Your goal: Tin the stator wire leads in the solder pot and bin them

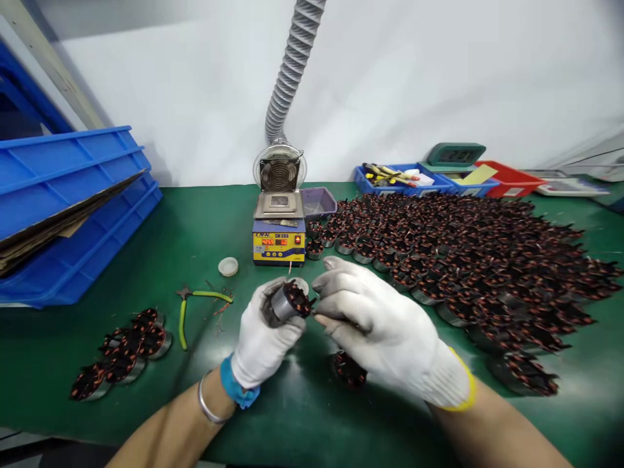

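Note:
My left hand [268,331], in a white glove, is wrapped round a motor stator [286,304], a grey metal ring with black plastic ends and copper windings. The stator is tilted, its wound end facing right. My right hand [375,318], also gloved, has its thumb and fingers pinched together at the stator's right edge; what lies between the fingertips is too small to make out. Another stator [350,369] sits on the table just below my right hand. Green-handled cutters [183,305] lie spread to the left, near small copper scraps [223,308].
A solder pot [279,242] with a lit display stands at the back under a ribbed exhaust hose [292,65]. Stators [439,253] crowd the right side; several more [124,351] sit at left. Blue crates [73,214] are stacked at left. A small white dish [228,266] is near the pot.

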The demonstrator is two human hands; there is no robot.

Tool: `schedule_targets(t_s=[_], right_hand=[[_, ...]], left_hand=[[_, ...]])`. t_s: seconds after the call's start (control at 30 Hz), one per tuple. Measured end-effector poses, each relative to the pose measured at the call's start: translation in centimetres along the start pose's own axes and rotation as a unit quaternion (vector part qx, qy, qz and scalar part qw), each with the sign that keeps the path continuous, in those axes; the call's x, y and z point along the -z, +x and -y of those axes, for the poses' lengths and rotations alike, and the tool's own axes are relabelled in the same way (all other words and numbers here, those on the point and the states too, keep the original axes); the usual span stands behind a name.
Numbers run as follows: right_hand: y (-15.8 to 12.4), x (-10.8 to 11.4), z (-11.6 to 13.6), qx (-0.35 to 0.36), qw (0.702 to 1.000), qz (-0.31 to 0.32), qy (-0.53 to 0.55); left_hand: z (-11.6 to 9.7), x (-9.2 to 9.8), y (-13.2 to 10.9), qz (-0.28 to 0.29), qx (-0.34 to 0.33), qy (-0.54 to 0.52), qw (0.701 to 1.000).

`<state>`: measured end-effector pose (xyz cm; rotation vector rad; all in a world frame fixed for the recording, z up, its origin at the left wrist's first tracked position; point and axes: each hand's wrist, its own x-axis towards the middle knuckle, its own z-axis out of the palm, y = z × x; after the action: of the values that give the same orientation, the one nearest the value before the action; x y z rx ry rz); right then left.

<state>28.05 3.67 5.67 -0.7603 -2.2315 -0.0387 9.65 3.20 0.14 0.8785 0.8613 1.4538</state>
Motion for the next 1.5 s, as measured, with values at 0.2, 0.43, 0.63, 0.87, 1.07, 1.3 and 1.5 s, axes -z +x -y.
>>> schedule_targets(t_s=[0.2,0.43,0.63,0.87,1.07,1.3,1.5], right_hand=[[0.0,0.1,1.0,-0.074,0.994,-0.03,0.081],[-0.8,-0.1,0.9,-0.1,0.992,-0.071,0.007],[-1.8,-6.6,0.7,-0.193,0.979,0.054,-0.043],[-1.4,-4.4,0.5,-0.124,0.985,0.11,-0.037],[-1.1,-3.0,0.5,-0.06,0.99,0.113,-0.064],[-1.6,-2.3,-0.9,-0.104,0.983,0.123,-0.086],[-1.7,-1.5,-1.4,-0.139,0.979,0.105,-0.109]], left_hand=[[0.4,-0.3,-0.7,-0.083,-0.062,0.011,0.995],[0.7,0.4,1.7,-0.11,0.007,-0.073,0.991],[3.8,1.0,-1.4,-0.002,0.121,-0.149,0.981],[3.3,1.5,0.0,-0.035,0.039,0.001,0.999],[0.8,2.4,2.1,-0.035,-0.134,0.096,0.986],[-0.9,2.4,2.2,0.101,-0.096,0.291,0.947],[-0.7,2.9,1.7,0.044,-0.104,0.195,0.974]])
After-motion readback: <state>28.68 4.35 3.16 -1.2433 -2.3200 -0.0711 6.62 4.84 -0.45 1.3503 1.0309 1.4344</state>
